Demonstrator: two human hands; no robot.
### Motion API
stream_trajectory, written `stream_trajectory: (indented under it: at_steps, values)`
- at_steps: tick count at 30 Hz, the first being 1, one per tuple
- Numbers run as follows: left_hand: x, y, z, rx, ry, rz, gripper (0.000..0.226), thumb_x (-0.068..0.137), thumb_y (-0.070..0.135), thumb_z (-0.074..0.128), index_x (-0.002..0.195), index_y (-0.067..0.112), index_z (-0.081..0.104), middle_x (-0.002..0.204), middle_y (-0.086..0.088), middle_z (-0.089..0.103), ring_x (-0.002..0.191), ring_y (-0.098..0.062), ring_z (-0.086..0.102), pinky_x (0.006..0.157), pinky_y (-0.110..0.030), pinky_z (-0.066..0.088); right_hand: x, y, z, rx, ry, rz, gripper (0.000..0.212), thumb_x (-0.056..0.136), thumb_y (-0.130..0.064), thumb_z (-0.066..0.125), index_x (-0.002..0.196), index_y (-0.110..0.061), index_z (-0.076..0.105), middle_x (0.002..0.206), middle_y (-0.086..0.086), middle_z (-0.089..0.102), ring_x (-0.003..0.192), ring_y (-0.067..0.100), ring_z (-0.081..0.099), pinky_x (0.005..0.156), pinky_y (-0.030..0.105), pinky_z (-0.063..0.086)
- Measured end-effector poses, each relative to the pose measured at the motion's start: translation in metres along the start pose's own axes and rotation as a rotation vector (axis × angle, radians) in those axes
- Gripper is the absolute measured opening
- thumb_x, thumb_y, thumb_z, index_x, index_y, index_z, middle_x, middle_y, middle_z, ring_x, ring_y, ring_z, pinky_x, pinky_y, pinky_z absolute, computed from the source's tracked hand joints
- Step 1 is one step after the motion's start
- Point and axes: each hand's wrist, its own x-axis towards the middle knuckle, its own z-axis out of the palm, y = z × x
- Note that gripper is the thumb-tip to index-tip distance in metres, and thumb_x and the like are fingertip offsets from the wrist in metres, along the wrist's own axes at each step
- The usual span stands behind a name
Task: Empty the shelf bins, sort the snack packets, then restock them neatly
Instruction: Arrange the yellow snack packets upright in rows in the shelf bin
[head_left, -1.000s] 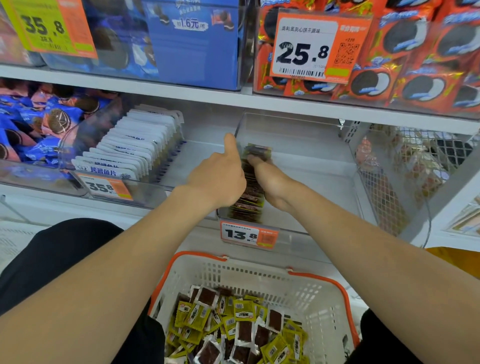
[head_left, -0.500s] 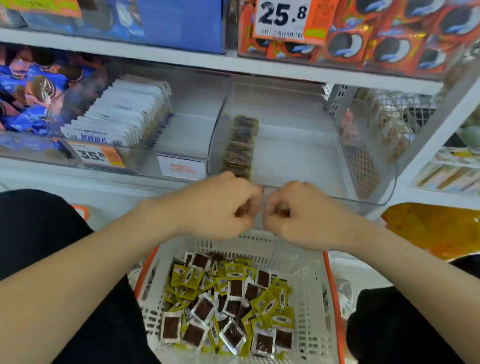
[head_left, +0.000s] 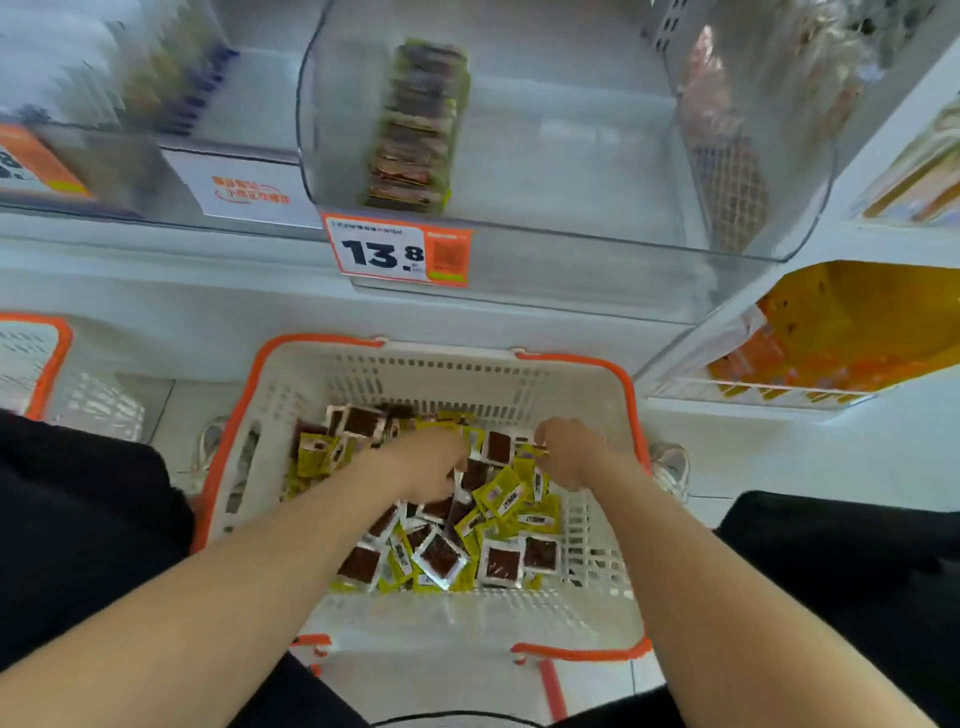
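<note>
Both hands were down in the white, orange-rimmed basket (head_left: 431, 364), on the loose pile of snack packets (head_left: 441, 556) that spread from its far edge to its middle; the left hand (head_left: 431, 462) lay near the pile's centre, fingers curled down among the packets, grip hidden; the right hand (head_left: 569, 452) sat toward the basket's right edge, fingers curled narrow, hold unclear; a row of packets (head_left: 415, 124) stood along the left side of the clear bin (head_left: 571, 156) on the shelf (head_left: 156, 270), behind the price tag (head_left: 397, 252).

Bright, even, shadowless store light; upper shelves smear with motion blur, and wide-angle distortion bends the edges.
</note>
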Motion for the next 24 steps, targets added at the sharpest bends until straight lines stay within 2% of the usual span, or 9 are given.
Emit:
stream_trajectory:
  at_steps: [3, 5, 10, 13, 15, 17, 19, 22, 24]
  values:
    - [0.029, 0.007, 0.034, -0.028, 0.029, -0.018, 0.038, 0.098, 0.021, 0.063, 0.136, 0.016, 0.058, 0.134, -0.008, 0.057, 0.116, -0.03, 0.059, 0.092, -0.044, 0.056, 0.028, 0.004, 0.035, 0.059, -0.046, 0.068, 0.029, 0.1, -0.009, 0.06, 0.129, -0.008, 0.054, 0.13, 0.012, 0.06, 0.112, 0.032, 0.063, 0.078, 0.036, 0.049]
    - [0.045, 0.012, 0.056, -0.075, 0.07, -0.05, 0.049, 0.094, 0.025, 0.069, 0.14, 0.015, 0.053, 0.133, -0.01, 0.053, 0.115, -0.032, 0.059, 0.089, -0.046, 0.056, 0.043, 0.001, 0.047, 0.111, -0.008, 0.135, 0.03, 0.099, -0.003, 0.058, 0.129, -0.006, 0.053, 0.127, 0.013, 0.059, 0.115, 0.033, 0.062, 0.075, 0.035, 0.043]
    - [0.074, 0.028, 0.096, -0.169, 0.091, -0.135, 0.074, 0.098, 0.018, 0.069, 0.16, 0.01, 0.028, 0.156, -0.016, 0.038, 0.128, -0.039, 0.056, 0.096, -0.047, 0.053, 0.064, -0.001, 0.089, 0.137, 0.09, 0.086, 0.062, 0.093, -0.012, 0.069, 0.147, -0.007, 0.039, 0.138, 0.02, 0.051, 0.131, 0.038, 0.047, 0.101, 0.044, 0.047]
    - [0.087, 0.031, 0.105, -0.167, 0.132, -0.171, 0.063, 0.099, 0.019, 0.069, 0.152, 0.008, 0.037, 0.149, -0.017, 0.044, 0.121, -0.04, 0.06, 0.09, -0.049, 0.054, 0.061, 0.0, 0.108, 0.056, 0.05, 0.085, 0.081, 0.092, -0.016, 0.075, 0.156, -0.005, 0.026, 0.154, 0.024, 0.034, 0.141, 0.043, 0.039, 0.11, 0.048, 0.043]
    - [0.094, 0.032, 0.109, -0.157, 0.15, -0.178, 0.05, 0.099, 0.023, 0.069, 0.14, 0.007, 0.046, 0.137, -0.016, 0.053, 0.116, -0.04, 0.062, 0.083, -0.047, 0.052, 0.063, 0.003, 0.116, 0.128, -0.011, 0.105, 0.07, 0.091, -0.009, 0.075, 0.149, -0.006, 0.036, 0.155, 0.023, 0.026, 0.135, 0.043, 0.046, 0.107, 0.048, 0.047]
    - [0.097, 0.033, 0.113, -0.117, 0.13, -0.177, 0.042, 0.098, 0.025, 0.069, 0.131, 0.007, 0.052, 0.125, -0.015, 0.061, 0.112, -0.038, 0.065, 0.076, -0.044, 0.051, 0.063, 0.004, 0.116, 0.185, -0.054, 0.076, 0.059, 0.087, -0.006, 0.076, 0.136, -0.01, 0.045, 0.146, 0.017, 0.031, 0.116, 0.04, 0.06, 0.097, 0.048, 0.053]
    - [0.096, 0.035, 0.119, -0.113, 0.109, -0.163, 0.034, 0.097, 0.025, 0.068, 0.125, 0.009, 0.058, 0.117, -0.014, 0.066, 0.109, -0.038, 0.067, 0.074, -0.043, 0.055, 0.064, 0.006, 0.114, 0.213, -0.048, 0.045, 0.053, 0.086, -0.006, 0.074, 0.131, -0.014, 0.047, 0.139, 0.014, 0.043, 0.11, 0.038, 0.063, 0.092, 0.047, 0.056]
    - [0.092, 0.035, 0.122, -0.102, 0.105, -0.146, 0.031, 0.098, 0.026, 0.065, 0.126, 0.012, 0.062, 0.123, -0.012, 0.061, 0.113, -0.036, 0.064, 0.078, -0.046, 0.057, 0.06, 0.013, 0.101, 0.209, -0.048, 0.04, 0.038, 0.092, -0.006, 0.061, 0.128, -0.019, 0.056, 0.125, 0.01, 0.062, 0.108, 0.034, 0.064, 0.086, 0.042, 0.056]
    - [0.09, 0.03, 0.117, -0.139, 0.1, -0.171, 0.036, 0.098, 0.024, 0.067, 0.13, 0.011, 0.057, 0.127, -0.013, 0.055, 0.114, -0.038, 0.062, 0.078, -0.045, 0.053, 0.059, 0.018, 0.092, 0.222, -0.015, 0.053, 0.045, 0.091, 0.003, 0.059, 0.131, -0.017, 0.057, 0.123, 0.011, 0.062, 0.109, 0.034, 0.064, 0.084, 0.04, 0.055]
